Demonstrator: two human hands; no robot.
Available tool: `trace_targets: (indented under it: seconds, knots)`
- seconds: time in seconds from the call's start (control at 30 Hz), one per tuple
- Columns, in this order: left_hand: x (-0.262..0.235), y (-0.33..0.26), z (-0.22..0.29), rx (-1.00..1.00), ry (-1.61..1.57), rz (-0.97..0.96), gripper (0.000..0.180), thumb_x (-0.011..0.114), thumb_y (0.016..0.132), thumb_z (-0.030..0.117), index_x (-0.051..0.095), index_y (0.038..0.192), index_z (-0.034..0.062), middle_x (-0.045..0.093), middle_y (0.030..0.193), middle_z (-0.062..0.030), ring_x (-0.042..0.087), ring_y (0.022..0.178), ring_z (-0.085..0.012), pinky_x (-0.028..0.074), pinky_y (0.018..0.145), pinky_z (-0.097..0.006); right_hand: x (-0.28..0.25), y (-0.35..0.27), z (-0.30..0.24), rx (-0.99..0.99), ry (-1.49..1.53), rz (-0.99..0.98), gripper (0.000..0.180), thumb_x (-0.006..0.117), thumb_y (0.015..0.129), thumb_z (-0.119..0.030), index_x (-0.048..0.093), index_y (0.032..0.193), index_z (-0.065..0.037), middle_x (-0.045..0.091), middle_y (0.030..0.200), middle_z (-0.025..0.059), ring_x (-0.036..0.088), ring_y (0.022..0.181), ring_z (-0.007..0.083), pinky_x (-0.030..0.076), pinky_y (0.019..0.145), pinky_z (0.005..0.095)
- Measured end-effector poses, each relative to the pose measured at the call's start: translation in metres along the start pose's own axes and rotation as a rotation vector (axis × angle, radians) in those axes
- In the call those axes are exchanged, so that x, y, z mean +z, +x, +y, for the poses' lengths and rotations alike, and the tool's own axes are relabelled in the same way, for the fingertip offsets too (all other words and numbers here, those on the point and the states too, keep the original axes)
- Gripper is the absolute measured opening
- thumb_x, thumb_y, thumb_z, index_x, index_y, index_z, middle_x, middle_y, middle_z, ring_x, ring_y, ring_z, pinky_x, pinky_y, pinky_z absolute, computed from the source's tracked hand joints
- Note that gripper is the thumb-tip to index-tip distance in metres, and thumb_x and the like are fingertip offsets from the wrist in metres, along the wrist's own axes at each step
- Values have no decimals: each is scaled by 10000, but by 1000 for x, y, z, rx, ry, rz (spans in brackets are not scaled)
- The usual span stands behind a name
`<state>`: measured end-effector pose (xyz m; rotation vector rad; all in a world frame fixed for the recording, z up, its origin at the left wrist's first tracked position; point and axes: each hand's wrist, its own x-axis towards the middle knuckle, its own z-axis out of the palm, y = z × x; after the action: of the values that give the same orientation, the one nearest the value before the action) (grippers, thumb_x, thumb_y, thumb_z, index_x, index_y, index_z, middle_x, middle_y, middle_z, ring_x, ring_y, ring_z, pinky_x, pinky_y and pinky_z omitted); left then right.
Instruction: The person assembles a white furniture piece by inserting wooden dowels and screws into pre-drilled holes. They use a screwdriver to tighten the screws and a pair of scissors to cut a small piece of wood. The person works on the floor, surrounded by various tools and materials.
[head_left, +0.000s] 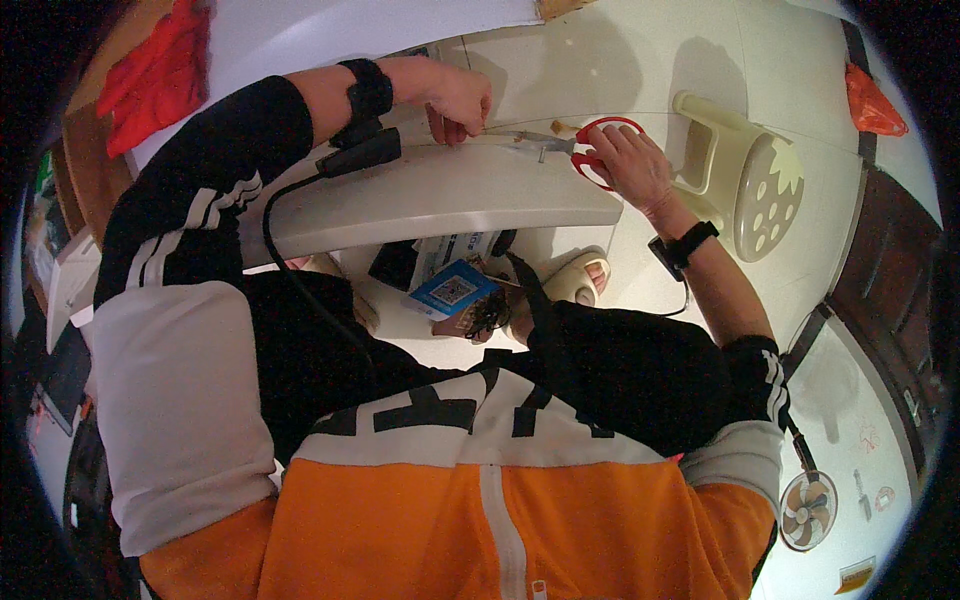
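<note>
Through the head camera I see the right hand (632, 172) at the far side of the pale table (430, 205), its fingers closed on the red handle loops of the scissors (585, 150). The blades point left, toward the left hand (460, 105), and lie in view along the table's far edge; I can't tell how far they are parted. The left fingers are curled, the tips drawn close together, and a thin pale piece (499, 132) shows between them and the blade tips. It is too small for me to make out, and I can't tell whether the fingertips are pinching it. A small upright peg (542, 156) stands near the blades, on the table side.

A black band (370, 88) circles the left wrist, another (691, 243) the right. Near the left forearm I see a black device (360, 153) with a dark cable (272, 240) trailing from it toward the person's lap. Nearer the body than the table, a blue card (455, 288) with a square code shows between the knees, close to a beige slipper (575, 280). To the right is a cream stool (725, 165) with round holes in its seat.
</note>
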<state>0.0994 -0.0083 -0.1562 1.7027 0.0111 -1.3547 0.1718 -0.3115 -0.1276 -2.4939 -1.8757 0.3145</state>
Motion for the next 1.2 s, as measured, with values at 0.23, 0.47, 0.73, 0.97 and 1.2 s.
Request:
trace_targets:
  seconds: [0.23, 0.47, 0.73, 0.97, 1.2]
  knots:
    - [-2, 0, -2, 18, -1, -15, 186, 588, 842, 140, 598, 855, -45, 672, 791, -149, 685, 679, -227, 597, 587, -364, -1, 4, -5, 83, 147, -101, 326, 701, 795, -252, 577, 1085, -168, 647, 949, 7, 636, 844, 213, 518, 697, 344]
    - [-4, 2, -2, -14, 10, -15, 191, 594, 844, 141, 600, 864, -48, 670, 794, -145, 686, 699, -224, 597, 590, -361, 26, -10, -17, 593, 718, -369, 343, 726, 785, -376, 650, 1007, -125, 687, 827, 42, 660, 742, 187, 504, 677, 313]
    - [-3, -2, -4, 7, -11, 1, 177, 584, 856, 140, 595, 854, -37, 667, 783, -128, 684, 716, -212, 594, 597, -357, 69, -31, -23, 665, 1266, -325, 185, 704, 845, -160, 637, 951, -23, 628, 841, -27, 545, 776, 35, 468, 706, 218]
    - [-4, -1, -3, -19, 7, -28, 160, 585, 859, 134, 578, 862, -26, 667, 812, -129, 689, 738, -217, 595, 615, -359, 63, -33, -43, 806, 1495, -253, 205, 687, 840, -173, 650, 963, -13, 642, 786, 19, 567, 700, 71, 458, 619, 241]
    - [-4, -1, -1, -34, 30, -34, 158, 597, 852, 130, 577, 866, -26, 668, 824, -130, 694, 752, -219, 598, 614, -359, 58, -33, -59, 808, 1628, -125, 156, 648, 866, -118, 658, 987, -19, 640, 827, 1, 550, 707, 57, 438, 604, 216]
